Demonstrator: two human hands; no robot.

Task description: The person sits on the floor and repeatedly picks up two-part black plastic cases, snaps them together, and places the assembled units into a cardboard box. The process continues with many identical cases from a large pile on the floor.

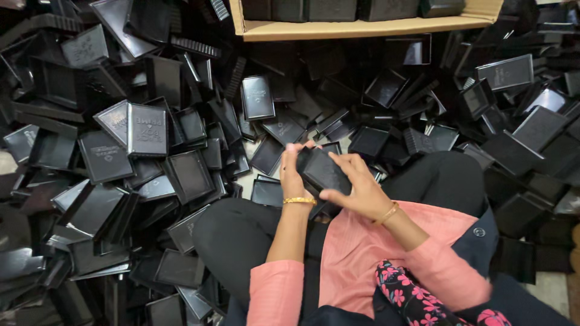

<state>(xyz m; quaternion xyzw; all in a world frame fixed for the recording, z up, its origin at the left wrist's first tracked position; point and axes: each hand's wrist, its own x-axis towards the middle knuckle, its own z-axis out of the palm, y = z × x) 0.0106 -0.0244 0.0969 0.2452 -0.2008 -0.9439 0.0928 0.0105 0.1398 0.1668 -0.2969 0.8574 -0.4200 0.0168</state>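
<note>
Black box parts (148, 130) crowd the floor around the lap, up to a cardboard carton (362, 27). Left hand (292, 175) and right hand (356, 187) each close their grip on one black box (321, 172) above the knees.

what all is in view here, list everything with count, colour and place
black box: one, black, held between both hands above the lap
loose boxes and lids: too many to count, black, heaped over the floor on every side
cardboard carton: one, tan, top centre, black boxes packed inside
bangles: two, gold, one on each wrist
clothing: pink top, black trousers, floral cloth at bottom
left hand: one, grips the box's left side
right hand: one, grips the box's right side
</note>
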